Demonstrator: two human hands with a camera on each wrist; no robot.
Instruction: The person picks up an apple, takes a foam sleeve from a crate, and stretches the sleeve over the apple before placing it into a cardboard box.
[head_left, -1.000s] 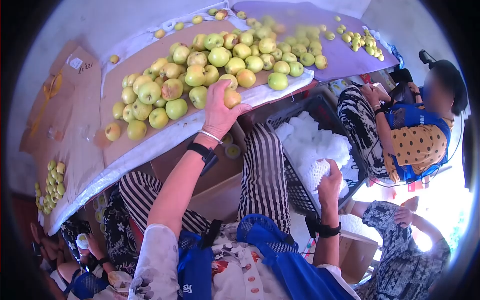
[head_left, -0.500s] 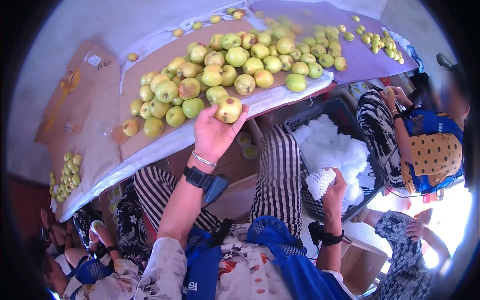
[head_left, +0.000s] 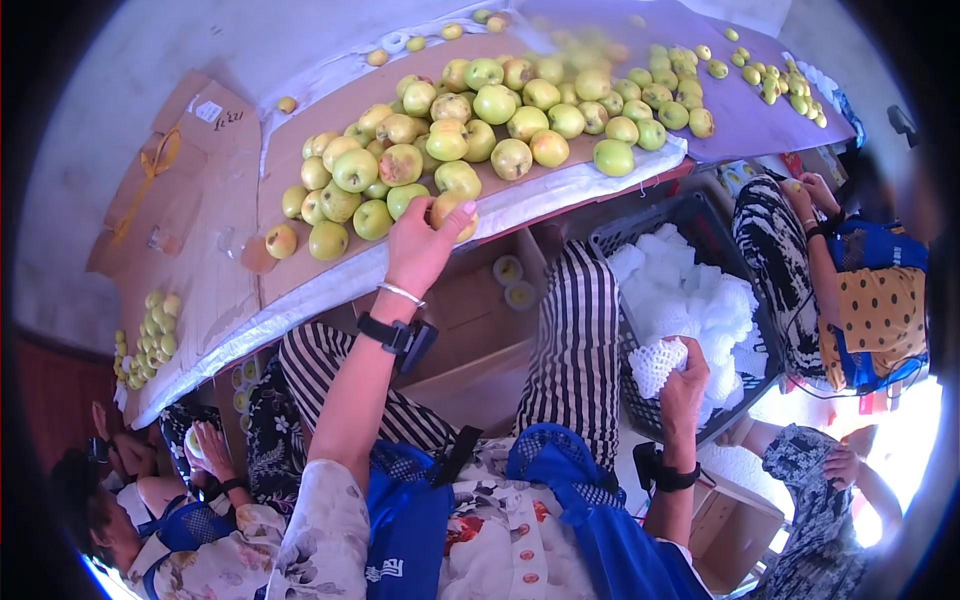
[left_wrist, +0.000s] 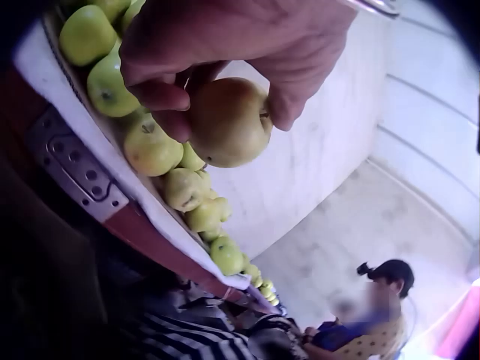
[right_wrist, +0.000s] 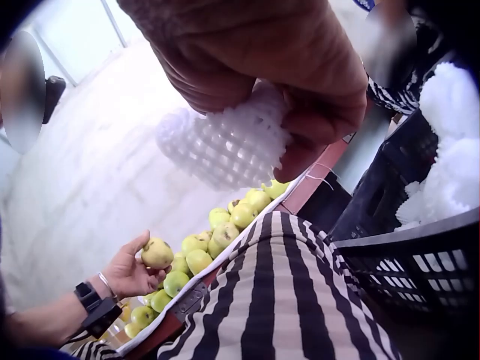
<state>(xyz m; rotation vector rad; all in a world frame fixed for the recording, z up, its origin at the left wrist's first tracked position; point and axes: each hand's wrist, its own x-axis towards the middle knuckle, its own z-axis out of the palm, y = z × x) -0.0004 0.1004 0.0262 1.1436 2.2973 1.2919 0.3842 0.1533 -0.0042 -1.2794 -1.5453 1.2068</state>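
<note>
At the front edge of the apple pile, my left hand [head_left: 418, 250] grips a yellow-green apple [left_wrist: 232, 124] between thumb and fingers. The left wrist view shows the apple's stem hollow close to the thumb. Brown marks show on its skin in the right wrist view. My right hand [head_left: 686, 388], low over a black crate, pinches a white foam net sleeve [right_wrist: 229, 150]. The sleeve's mesh end points away from the fingers. Behind the left hand, many green and yellow apples [head_left: 495, 104] lie heaped on a cardboard-covered table [head_left: 215, 270].
The black plastic crate [head_left: 607, 240] at my right knee is full of white foam nets [head_left: 680, 285]. Beneath the table edge, an open cardboard box [head_left: 455, 345] contains a few wrapped apples [head_left: 508, 270]. People sit close on both sides, one in a dotted top [head_left: 880, 320].
My left hand has brought the apple from the heap to the table's front edge and turned it over between the fingers. My right hand keeps hold of the foam net sleeve.
</note>
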